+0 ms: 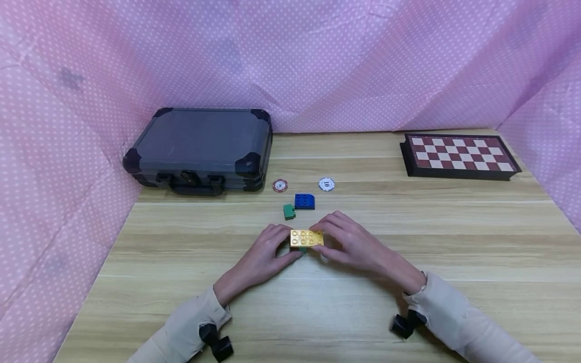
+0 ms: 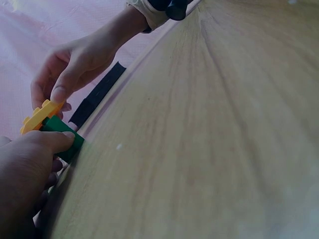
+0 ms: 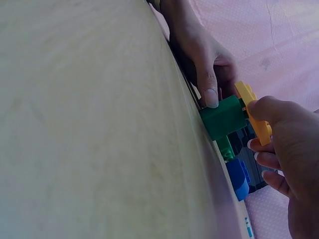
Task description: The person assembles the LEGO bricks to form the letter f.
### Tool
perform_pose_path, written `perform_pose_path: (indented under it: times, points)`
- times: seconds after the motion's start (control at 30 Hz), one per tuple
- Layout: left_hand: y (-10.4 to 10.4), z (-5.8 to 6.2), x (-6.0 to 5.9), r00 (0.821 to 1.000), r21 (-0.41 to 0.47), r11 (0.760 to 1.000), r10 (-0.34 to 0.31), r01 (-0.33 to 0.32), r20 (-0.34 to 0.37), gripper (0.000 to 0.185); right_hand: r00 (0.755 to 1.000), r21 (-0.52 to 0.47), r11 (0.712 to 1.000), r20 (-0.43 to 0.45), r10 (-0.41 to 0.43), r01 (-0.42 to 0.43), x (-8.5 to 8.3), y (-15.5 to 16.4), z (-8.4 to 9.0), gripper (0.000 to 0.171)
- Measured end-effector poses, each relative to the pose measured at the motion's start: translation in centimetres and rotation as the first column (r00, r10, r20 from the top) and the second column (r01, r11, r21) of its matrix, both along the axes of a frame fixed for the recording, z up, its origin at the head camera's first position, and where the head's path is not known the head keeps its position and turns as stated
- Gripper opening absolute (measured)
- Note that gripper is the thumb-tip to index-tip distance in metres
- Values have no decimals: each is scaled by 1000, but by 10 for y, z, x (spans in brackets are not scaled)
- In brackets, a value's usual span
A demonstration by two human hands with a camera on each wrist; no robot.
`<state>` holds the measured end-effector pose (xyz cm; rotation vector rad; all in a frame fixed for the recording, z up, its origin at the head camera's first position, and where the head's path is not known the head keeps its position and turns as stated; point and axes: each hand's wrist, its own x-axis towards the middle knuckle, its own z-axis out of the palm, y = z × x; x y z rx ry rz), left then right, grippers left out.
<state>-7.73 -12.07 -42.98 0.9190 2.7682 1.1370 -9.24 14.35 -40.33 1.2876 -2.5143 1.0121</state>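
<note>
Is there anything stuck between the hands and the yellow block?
No, nothing visible. The left hand and the right hand both pinch the yellow plate directly, with a green brick under it. The other green brick and the blue brick lie apart, farther back on the table.
</note>
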Motion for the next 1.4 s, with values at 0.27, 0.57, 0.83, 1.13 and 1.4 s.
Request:
perform_pose_path:
  times: [0.27,0.57,0.83,1.13,1.4]
  points:
    - [1,2,1,1000,5,1000,7,-7,27,35,1000,47,999,-3,4,-4,-1,0,5,36]
    - [0,-1,3,998,8,1000,11,-11,55,35,998,90,996,-62,27,-22,-2,-2,9,33]
    - [0,0,4,998,1,1000,17,-18,58,35,998,152,988,-53,27,-19,-2,-3,12,33]
    - [1,2,4,994,7,1000,30,-31,109,35,997,175,984,-69,40,-27,-3,-2,12,35]
    - [0,3,3,993,26,999,21,-24,120,35,997,176,984,-67,43,-31,-5,-2,13,37]
